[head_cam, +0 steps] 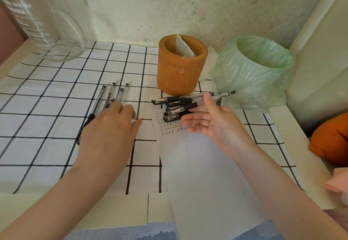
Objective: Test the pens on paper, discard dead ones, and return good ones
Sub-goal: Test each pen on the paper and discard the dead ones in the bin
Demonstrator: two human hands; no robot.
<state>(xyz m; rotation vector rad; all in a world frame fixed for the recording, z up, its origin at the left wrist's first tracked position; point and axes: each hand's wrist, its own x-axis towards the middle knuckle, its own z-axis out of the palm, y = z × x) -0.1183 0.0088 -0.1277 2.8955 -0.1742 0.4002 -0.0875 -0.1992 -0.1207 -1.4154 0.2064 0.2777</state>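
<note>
A white sheet of paper [197, 164] with rows of small test marks near its top lies on the checked cloth. Several capped black pens [178, 106] are piled at the paper's top edge. A second group of clear-barrelled pens [111, 94] lies to the left. My left hand [111, 132] lies palm down over the near ends of the left group, fingers relaxed. My right hand [209, 121] hovers palm up above the paper, fingers straight, holding nothing, its fingertips by the black pile. Behind stand an orange pen holder [178, 74] and a bin lined with a green bag [259, 74].
A large glass measuring jug [43, 27] stands at the back left. The black-and-white checked cloth [47, 108] covers the table. An orange cushion-like object [331, 138] sits at the right edge. The wall is close behind the holder and bin.
</note>
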